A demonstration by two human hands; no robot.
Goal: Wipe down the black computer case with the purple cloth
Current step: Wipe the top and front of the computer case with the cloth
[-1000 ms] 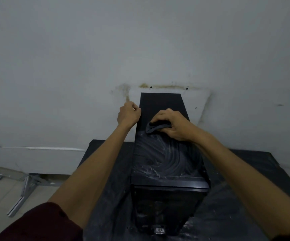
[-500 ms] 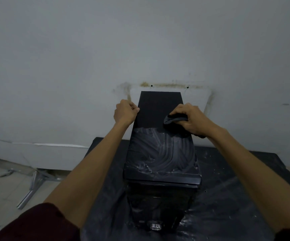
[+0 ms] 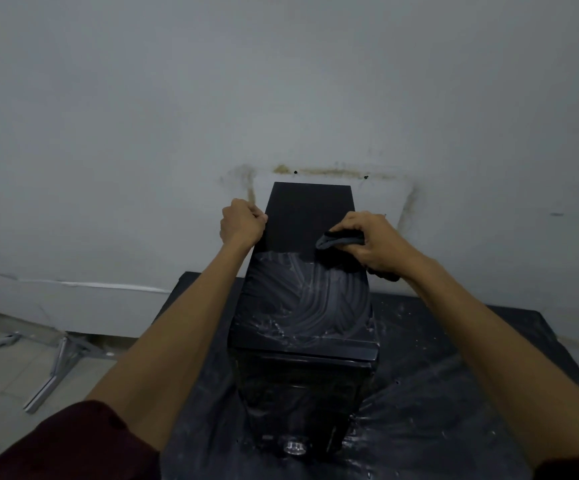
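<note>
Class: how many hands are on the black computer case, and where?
2. The left hand grips the computer case at its left edge; the right hand holds the cloth on its top, right side.

Bare case top point(image 3: 310, 213) lies between left hand point(image 3: 241, 223) and right hand point(image 3: 374, 244); wall point(image 3: 281, 98) rises just behind

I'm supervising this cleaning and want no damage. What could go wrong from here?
1. Streaky residue on the near half of the computer case top reaches its front edge and might run down toward the front button.
2. The cloth is bunched small in the right hand, so strokes may skip strips.
3. The case stands tall and narrow; only the left hand gripping its edge steadies it against pushes.
</note>
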